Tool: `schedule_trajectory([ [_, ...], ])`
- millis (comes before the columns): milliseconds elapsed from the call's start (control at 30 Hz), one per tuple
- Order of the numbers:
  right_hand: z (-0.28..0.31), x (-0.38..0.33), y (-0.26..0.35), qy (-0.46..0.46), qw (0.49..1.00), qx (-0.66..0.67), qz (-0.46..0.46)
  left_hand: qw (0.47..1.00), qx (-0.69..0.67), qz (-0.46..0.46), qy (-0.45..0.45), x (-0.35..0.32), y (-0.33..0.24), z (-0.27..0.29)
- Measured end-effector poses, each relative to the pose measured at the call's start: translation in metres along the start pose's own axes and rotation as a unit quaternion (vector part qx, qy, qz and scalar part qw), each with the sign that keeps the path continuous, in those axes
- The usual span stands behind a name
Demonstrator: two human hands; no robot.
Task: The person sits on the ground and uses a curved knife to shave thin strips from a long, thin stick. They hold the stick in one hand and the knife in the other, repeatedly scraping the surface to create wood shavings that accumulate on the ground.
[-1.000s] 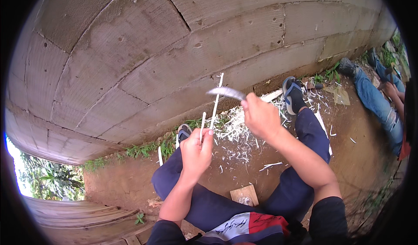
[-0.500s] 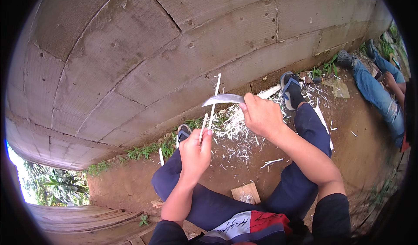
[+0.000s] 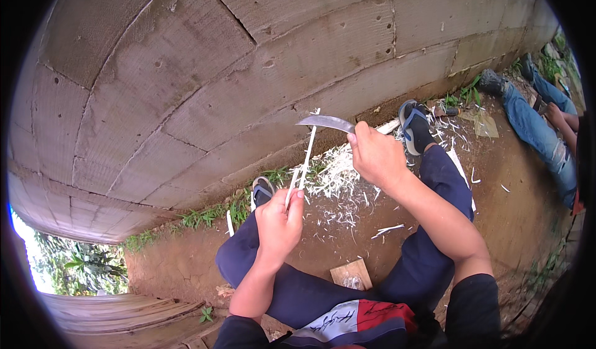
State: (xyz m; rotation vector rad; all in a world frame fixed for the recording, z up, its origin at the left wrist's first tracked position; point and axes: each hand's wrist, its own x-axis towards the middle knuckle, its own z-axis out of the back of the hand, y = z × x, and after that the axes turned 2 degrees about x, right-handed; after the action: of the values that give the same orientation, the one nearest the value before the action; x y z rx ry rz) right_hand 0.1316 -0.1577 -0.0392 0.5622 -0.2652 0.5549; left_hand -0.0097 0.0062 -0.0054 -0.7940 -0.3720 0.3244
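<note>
My left hand (image 3: 279, 226) is closed round the lower ends of pale wooden strips. One long strip (image 3: 309, 153) leans up and away from the fist, and a shorter strip (image 3: 292, 184) sticks out beside it. My right hand (image 3: 379, 158) grips a sickle-shaped knife whose curved grey blade (image 3: 327, 122) points left. The blade crosses the long strip close to its far tip, where a small curl of wood shows. The knife's handle is hidden inside my right fist.
White wood shavings (image 3: 338, 172) lie heaped on the earth between my sandalled feet. A block wall (image 3: 248, 94) runs along the far side. A small wooden board (image 3: 351, 276) rests between my thighs. At the right sits another person in torn jeans (image 3: 537, 135).
My right hand has moved the knife up and slightly away, from the middle of the long strip toward its far tip. My left hand has hardly moved.
</note>
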Motion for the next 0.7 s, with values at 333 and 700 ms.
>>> schedule_trajectory([
  [333,0.017,-0.006,0.018,0.114,0.991,0.045,0.044,0.992,0.104,-0.055,-0.049,0.001,0.006,-0.002],
  [700,0.016,-0.004,0.013,0.112,0.992,0.052,-0.005,0.998,0.053,-0.033,-0.026,-0.002,-0.001,0.0],
])
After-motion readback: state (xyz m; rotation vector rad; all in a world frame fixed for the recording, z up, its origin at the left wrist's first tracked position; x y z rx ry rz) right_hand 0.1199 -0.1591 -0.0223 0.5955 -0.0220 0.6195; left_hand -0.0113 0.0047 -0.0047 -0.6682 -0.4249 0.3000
